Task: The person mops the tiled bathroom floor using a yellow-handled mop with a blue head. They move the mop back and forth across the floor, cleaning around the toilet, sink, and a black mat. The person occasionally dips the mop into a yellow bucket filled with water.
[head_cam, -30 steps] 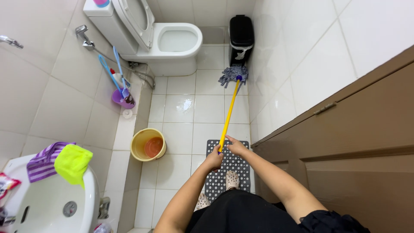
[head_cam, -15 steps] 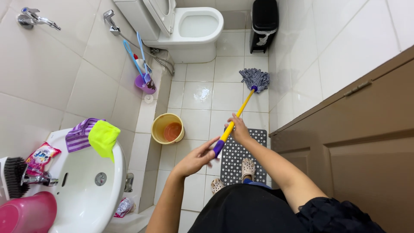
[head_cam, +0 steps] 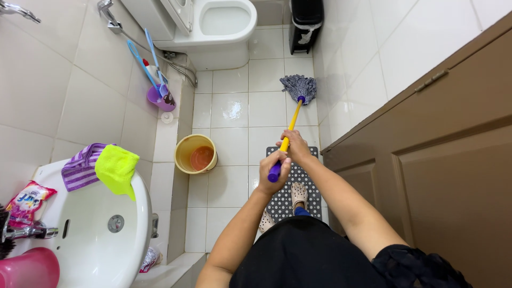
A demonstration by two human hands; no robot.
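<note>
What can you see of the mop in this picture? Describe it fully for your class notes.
The mop has a yellow shaft, a purple end piece and a grey-blue string head. It slants away from the person, with its head spread on the glossy white floor tiles near the wall. The left hand wraps the purple end; the right hand closes on the shaft just ahead of it.

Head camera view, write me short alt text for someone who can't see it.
Seen from above, a person grips a yellow mop with both hands, left hand at the purple handle end and right hand just ahead, its grey head on the white tiled floor of a bathroom. A yellow bucket, toilet and sink are nearby.
</note>
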